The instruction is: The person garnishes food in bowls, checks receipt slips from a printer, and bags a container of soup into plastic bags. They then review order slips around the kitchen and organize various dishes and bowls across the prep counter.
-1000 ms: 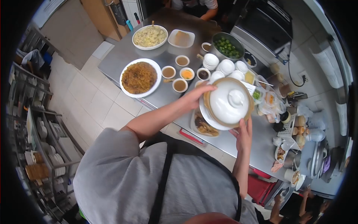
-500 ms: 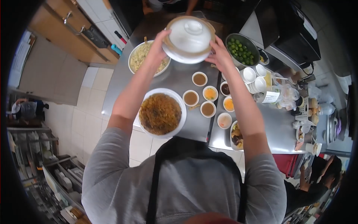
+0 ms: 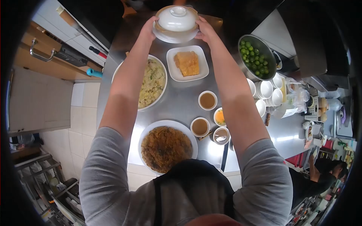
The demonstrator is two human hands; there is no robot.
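Pot (image 3: 169, 23): white lid on, tan rim around it, pretty much upright, way out at the far end of the table (image 3: 177, 109). A white plate (image 3: 175, 37) sits right under it. Can't tell from this angle if that plate is touching the metal or held a bit above it.
Left hand (image 3: 149, 29): got the left side, thumb up by the pot's rim, fingers grasping. The ones tucked underneath are hidden.
Right hand (image 3: 205, 29): same deal on the right side, fingers grasping pot and plate together, arm stretched right out.
Square dish (image 3: 204, 68): white, just on the near side of the pot, with a golden slab of food (image 3: 186, 63) in it.
Big bowl (image 3: 166, 81): left side, full of pale yellow food (image 3: 152, 84), partly behind the left forearm.
Round plate (image 3: 194, 141): near end, piled with brown food (image 3: 166, 148), its near edge cut off by the black apron (image 3: 192, 177).
Sauce cups (image 3: 207, 100): a little cluster between that pile and the right forearm, mostly brown stuff, one orangey.
Steel bowl (image 3: 249, 74): over on the right, loaded with round green fruit (image 3: 258, 58).
Cup stacks (image 3: 266, 89): white, just near of the steel one.
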